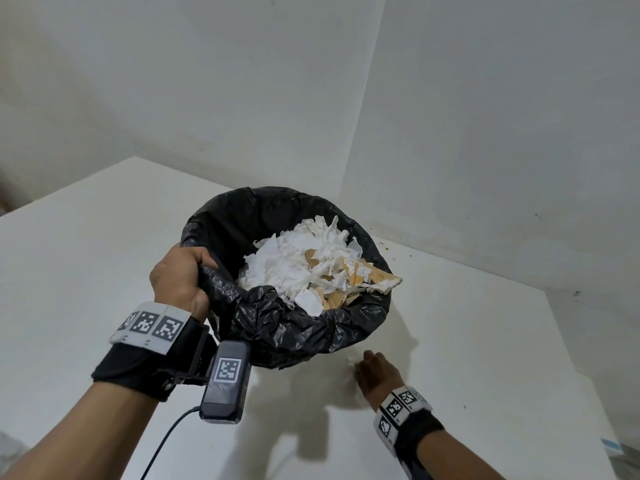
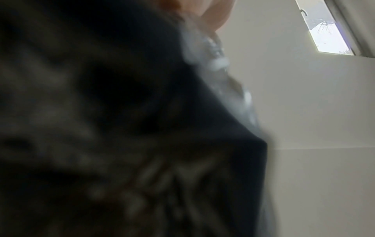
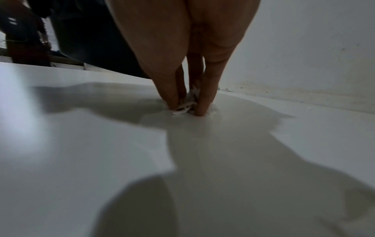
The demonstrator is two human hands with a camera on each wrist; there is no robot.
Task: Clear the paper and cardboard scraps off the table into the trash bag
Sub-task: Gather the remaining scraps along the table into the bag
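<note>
A black trash bag [image 1: 294,327] hangs above the white table [image 1: 86,271], heaped with white paper scraps [image 1: 294,261] and brown cardboard scraps [image 1: 377,275]. My left hand [image 1: 181,275] grips the bag's rim at its left side. The bag [image 2: 101,128] fills the left wrist view as a dark blur. My right hand [image 1: 372,370] is down on the table just right of the bag's bottom. In the right wrist view its fingertips [image 3: 202,110] touch the table and pinch a small white paper scrap [image 3: 187,104].
Two white walls [image 1: 485,133] meet in a corner behind the bag. The table's right edge [image 1: 588,393] runs close to my right arm. A few dark specks [image 1: 382,244] lie on the table near the wall.
</note>
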